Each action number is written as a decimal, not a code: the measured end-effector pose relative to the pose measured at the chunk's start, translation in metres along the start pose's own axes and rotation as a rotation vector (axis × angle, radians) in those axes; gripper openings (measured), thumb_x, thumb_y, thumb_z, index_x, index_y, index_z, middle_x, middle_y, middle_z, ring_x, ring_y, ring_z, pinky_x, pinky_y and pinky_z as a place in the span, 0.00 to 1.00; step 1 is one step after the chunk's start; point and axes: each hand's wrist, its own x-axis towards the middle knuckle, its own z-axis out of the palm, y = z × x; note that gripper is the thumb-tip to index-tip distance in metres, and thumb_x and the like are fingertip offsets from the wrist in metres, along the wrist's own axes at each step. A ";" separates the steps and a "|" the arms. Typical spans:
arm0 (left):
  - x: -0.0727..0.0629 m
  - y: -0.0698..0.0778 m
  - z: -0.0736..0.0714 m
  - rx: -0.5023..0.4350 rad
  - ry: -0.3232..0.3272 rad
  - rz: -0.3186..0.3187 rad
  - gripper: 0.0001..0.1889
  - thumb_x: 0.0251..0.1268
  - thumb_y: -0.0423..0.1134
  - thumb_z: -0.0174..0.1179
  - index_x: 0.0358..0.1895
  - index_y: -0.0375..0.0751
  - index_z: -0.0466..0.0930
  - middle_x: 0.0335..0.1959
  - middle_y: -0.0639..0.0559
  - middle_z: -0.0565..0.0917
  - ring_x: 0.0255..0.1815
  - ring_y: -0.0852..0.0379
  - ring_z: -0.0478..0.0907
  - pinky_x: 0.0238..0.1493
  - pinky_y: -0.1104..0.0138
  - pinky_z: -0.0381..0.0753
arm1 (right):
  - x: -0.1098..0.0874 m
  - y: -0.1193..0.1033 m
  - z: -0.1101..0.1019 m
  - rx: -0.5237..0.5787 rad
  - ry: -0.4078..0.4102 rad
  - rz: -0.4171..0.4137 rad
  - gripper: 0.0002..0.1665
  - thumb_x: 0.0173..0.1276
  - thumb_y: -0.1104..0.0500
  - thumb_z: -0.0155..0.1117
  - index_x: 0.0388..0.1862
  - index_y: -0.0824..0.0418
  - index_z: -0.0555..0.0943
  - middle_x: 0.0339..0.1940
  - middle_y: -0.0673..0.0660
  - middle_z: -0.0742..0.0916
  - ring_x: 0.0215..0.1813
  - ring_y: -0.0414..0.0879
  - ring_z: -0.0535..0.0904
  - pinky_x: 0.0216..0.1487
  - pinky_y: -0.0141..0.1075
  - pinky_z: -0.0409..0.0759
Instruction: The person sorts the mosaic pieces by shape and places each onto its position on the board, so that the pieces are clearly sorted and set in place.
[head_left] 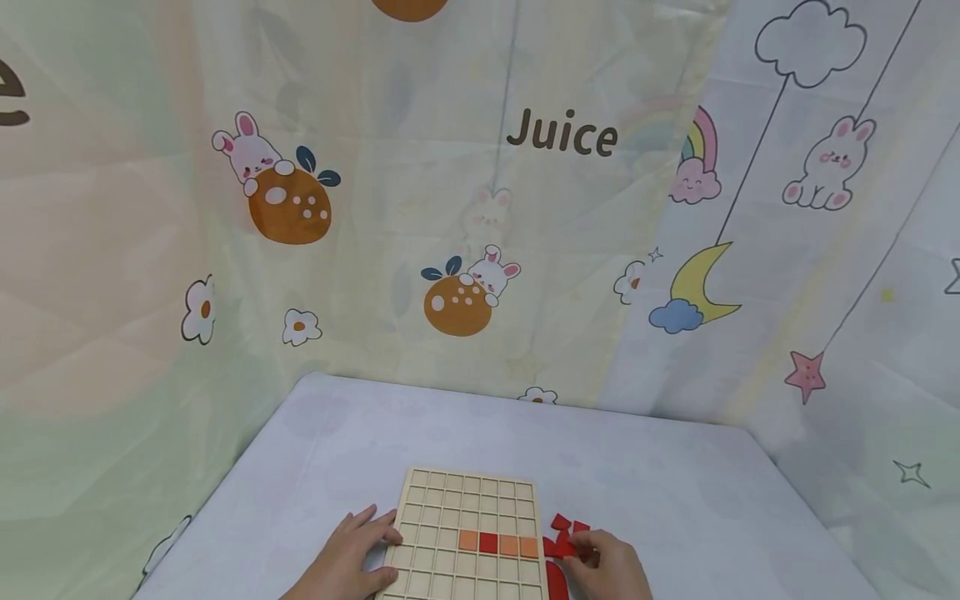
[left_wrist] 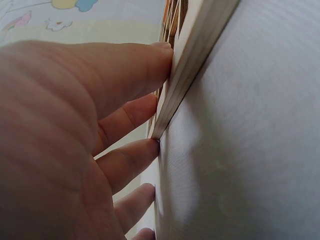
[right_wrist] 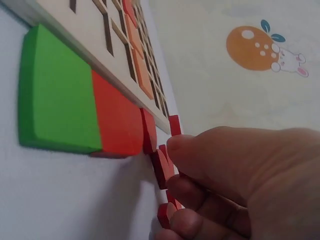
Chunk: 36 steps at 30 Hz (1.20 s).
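A pale wooden grid board [head_left: 442,575] lies on the table, with orange tiles [head_left: 508,546] and one red tile [head_left: 488,543] side by side in one row. My left hand [head_left: 348,554] is at the board's left edge, thumb and some fingertips touching the rim and the fingers spread. To the right of the board, my right hand [head_left: 611,571] pinches a small red tile [right_wrist: 174,125] between thumb and forefinger. Several loose red tiles [head_left: 561,522] lie beneath and beside that hand, partly hidden by it.
Along the board's right side sits a thick rounded block, green [right_wrist: 55,95] at one end and red [right_wrist: 117,117] at the other. A pale cloth [head_left: 645,467] covers the table. Printed curtains [head_left: 375,350] hang behind it and at both sides.
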 end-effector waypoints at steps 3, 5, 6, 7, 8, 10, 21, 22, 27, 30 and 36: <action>0.000 -0.001 0.000 -0.004 -0.006 -0.003 0.15 0.53 0.50 0.71 0.43 0.56 0.80 0.66 0.37 0.72 0.70 0.24 0.56 0.63 0.26 0.44 | 0.000 0.000 0.001 0.017 0.011 -0.052 0.17 0.56 0.59 0.76 0.44 0.64 0.85 0.28 0.48 0.80 0.31 0.42 0.72 0.27 0.30 0.74; 0.000 -0.002 -0.001 -0.006 -0.011 -0.008 0.15 0.53 0.50 0.71 0.44 0.56 0.80 0.67 0.37 0.72 0.71 0.24 0.55 0.64 0.26 0.43 | 0.000 0.000 0.002 0.023 0.016 -0.082 0.16 0.56 0.59 0.75 0.43 0.63 0.86 0.27 0.48 0.79 0.30 0.42 0.72 0.25 0.29 0.72; 0.000 -0.002 -0.001 -0.007 -0.012 -0.011 0.15 0.53 0.49 0.71 0.44 0.56 0.80 0.67 0.37 0.72 0.71 0.24 0.55 0.64 0.26 0.43 | 0.000 0.000 0.003 0.018 0.016 -0.093 0.17 0.56 0.58 0.75 0.44 0.62 0.86 0.26 0.48 0.78 0.30 0.42 0.71 0.24 0.29 0.71; 0.000 -0.003 -0.001 -0.008 -0.014 -0.014 0.15 0.53 0.49 0.72 0.43 0.56 0.80 0.67 0.37 0.72 0.70 0.24 0.55 0.64 0.26 0.43 | 0.000 -0.001 0.003 0.013 0.018 -0.102 0.17 0.56 0.57 0.76 0.44 0.62 0.86 0.25 0.48 0.78 0.29 0.42 0.71 0.24 0.29 0.70; 0.000 -0.003 -0.001 -0.012 -0.016 -0.018 0.15 0.53 0.49 0.72 0.43 0.56 0.80 0.67 0.37 0.72 0.70 0.24 0.55 0.64 0.26 0.43 | 0.000 -0.001 0.004 0.010 0.018 -0.102 0.17 0.56 0.57 0.76 0.44 0.61 0.86 0.25 0.48 0.77 0.29 0.41 0.70 0.23 0.29 0.69; 0.000 -0.002 -0.001 -0.016 -0.018 -0.023 0.15 0.53 0.49 0.72 0.43 0.57 0.80 0.67 0.37 0.72 0.70 0.24 0.55 0.64 0.26 0.43 | 0.000 -0.002 0.006 -0.007 0.023 -0.127 0.17 0.55 0.56 0.76 0.44 0.60 0.86 0.26 0.47 0.78 0.28 0.40 0.69 0.23 0.29 0.68; 0.000 0.000 0.000 -0.033 -0.013 -0.021 0.14 0.53 0.47 0.72 0.43 0.57 0.80 0.66 0.36 0.72 0.70 0.23 0.55 0.63 0.25 0.42 | 0.001 -0.011 0.013 -0.014 -0.017 -0.228 0.14 0.55 0.55 0.77 0.41 0.56 0.86 0.34 0.46 0.83 0.32 0.38 0.73 0.30 0.28 0.76; 0.000 0.000 0.000 -0.034 -0.015 -0.024 0.14 0.53 0.47 0.72 0.43 0.56 0.80 0.66 0.36 0.72 0.70 0.23 0.55 0.63 0.25 0.42 | 0.002 -0.012 0.013 -0.012 -0.020 -0.225 0.14 0.55 0.56 0.77 0.41 0.55 0.86 0.33 0.45 0.82 0.31 0.37 0.73 0.30 0.27 0.76; 0.001 0.001 -0.002 -0.029 -0.016 -0.020 0.14 0.53 0.47 0.71 0.43 0.55 0.81 0.66 0.35 0.72 0.70 0.23 0.55 0.63 0.25 0.43 | 0.001 -0.019 0.017 0.003 -0.007 -0.269 0.13 0.55 0.59 0.76 0.41 0.56 0.86 0.28 0.44 0.80 0.27 0.36 0.69 0.25 0.28 0.71; 0.000 0.002 -0.002 -0.024 -0.013 -0.015 0.15 0.53 0.47 0.72 0.44 0.54 0.81 0.66 0.35 0.72 0.70 0.22 0.55 0.63 0.25 0.43 | 0.001 -0.023 0.020 -0.006 0.016 -0.306 0.13 0.55 0.59 0.76 0.40 0.55 0.86 0.28 0.43 0.80 0.27 0.36 0.70 0.26 0.27 0.71; 0.001 0.002 -0.002 -0.016 -0.009 -0.020 0.14 0.53 0.47 0.72 0.43 0.55 0.81 0.66 0.35 0.72 0.69 0.23 0.56 0.63 0.25 0.44 | 0.000 -0.028 0.024 0.008 0.018 -0.376 0.12 0.57 0.59 0.75 0.41 0.54 0.86 0.35 0.43 0.84 0.27 0.34 0.69 0.28 0.27 0.74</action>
